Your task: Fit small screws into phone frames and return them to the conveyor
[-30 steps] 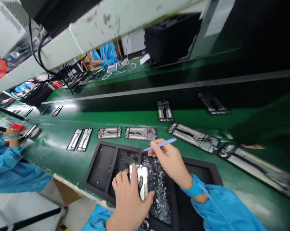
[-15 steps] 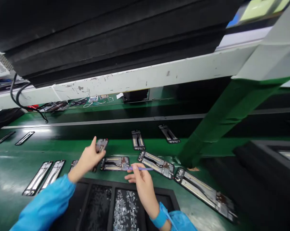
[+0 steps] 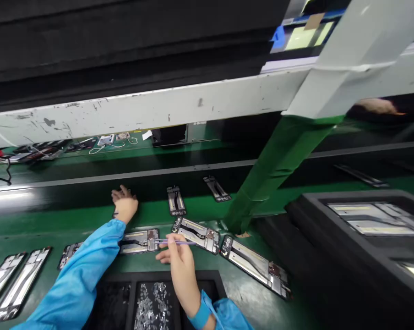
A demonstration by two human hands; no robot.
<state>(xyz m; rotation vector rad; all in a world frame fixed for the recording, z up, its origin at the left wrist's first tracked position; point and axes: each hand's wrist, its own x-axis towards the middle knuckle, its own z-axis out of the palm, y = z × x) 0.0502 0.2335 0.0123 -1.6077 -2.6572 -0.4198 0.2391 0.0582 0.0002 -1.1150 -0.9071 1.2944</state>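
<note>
Now pinching a thin lilac pick [image 3: 176,241] between thumb and fingers of the right hand [image 3: 181,266], a narrow grip, right over the phone frames [image 3: 139,241] lying across the green bench [image 3: 152,213]. Stretching the left hand [image 3: 124,205] toward the far side, fingers loosely spread, any held item impossible to tell. Keeping a black tray [image 3: 166,275] of silvery scraps [image 3: 152,307] near, any print on the frames staying too small to read.
</note>
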